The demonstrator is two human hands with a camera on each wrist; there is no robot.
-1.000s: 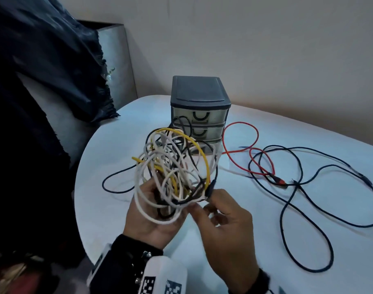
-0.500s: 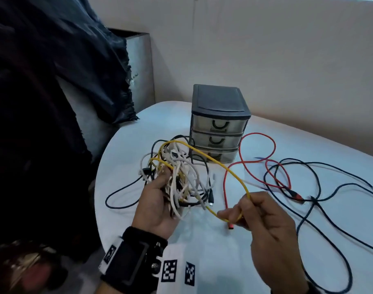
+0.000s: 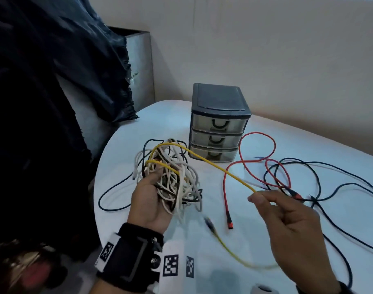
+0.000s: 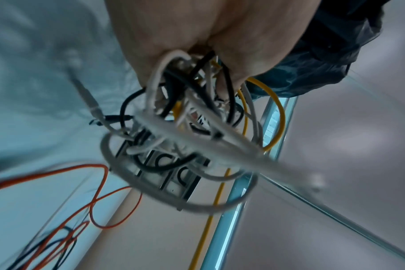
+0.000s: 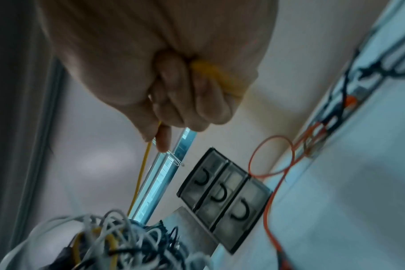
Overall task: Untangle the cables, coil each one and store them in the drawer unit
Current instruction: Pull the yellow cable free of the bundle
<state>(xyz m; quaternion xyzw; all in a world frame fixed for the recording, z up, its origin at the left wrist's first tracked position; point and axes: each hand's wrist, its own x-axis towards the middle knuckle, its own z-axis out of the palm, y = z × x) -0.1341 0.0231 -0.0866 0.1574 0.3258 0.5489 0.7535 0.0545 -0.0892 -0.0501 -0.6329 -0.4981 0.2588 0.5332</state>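
My left hand (image 3: 148,200) grips a tangled bundle (image 3: 177,179) of white, black and yellow cables above the table's left part; the same bundle (image 4: 183,127) fills the left wrist view. My right hand (image 3: 287,225) pinches a yellow cable (image 3: 219,168) between thumb and forefinger, and it runs taut up-left into the bundle. The yellow cable (image 5: 142,173) leaves the right fingertips in the right wrist view. Its loose end with a dark plug (image 3: 209,222) swings blurred below. A grey three-drawer unit (image 3: 218,124) stands behind, all drawers closed.
A red cable (image 3: 257,160) lies loose on the white table (image 3: 266,209) right of the drawer unit. Long dark cables (image 3: 321,183) sprawl across the right side. A dark cloth (image 3: 54,81) hangs at the left, past the table's edge.
My right hand has pulled the yellow cable out to the right, from a loop in the bundle into a long taut strand. The left hand lowered the bundle slightly.
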